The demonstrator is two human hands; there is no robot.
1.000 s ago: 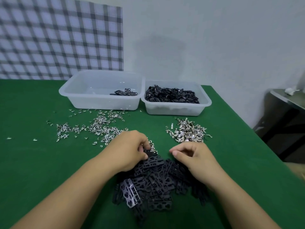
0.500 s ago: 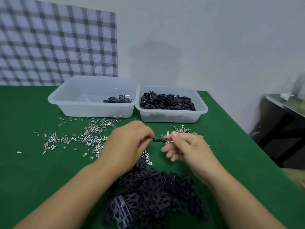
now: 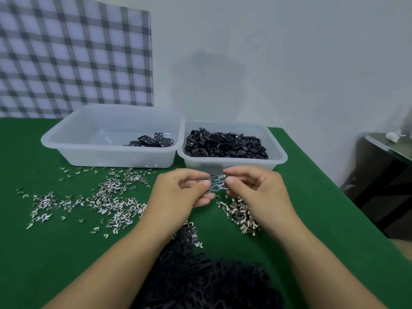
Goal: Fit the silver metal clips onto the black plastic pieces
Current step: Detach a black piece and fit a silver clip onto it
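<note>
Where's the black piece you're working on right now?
Head view, centre: the black piece is pinched between left hand and right hand, just in front of the right tub.

Matt green felt table (image 3: 55,253) — shiny metal clips (image 3: 111,201), matt black plastic pieces (image 3: 200,275), translucent smooth plastic tubs (image 3: 89,152).

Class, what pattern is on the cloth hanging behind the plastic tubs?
The hanging fabric cloth is checked black, grey and white; head view.

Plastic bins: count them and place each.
2, side by side on the green table: the left bin holds few black pieces, the right bin is heaped with black parts.
</note>
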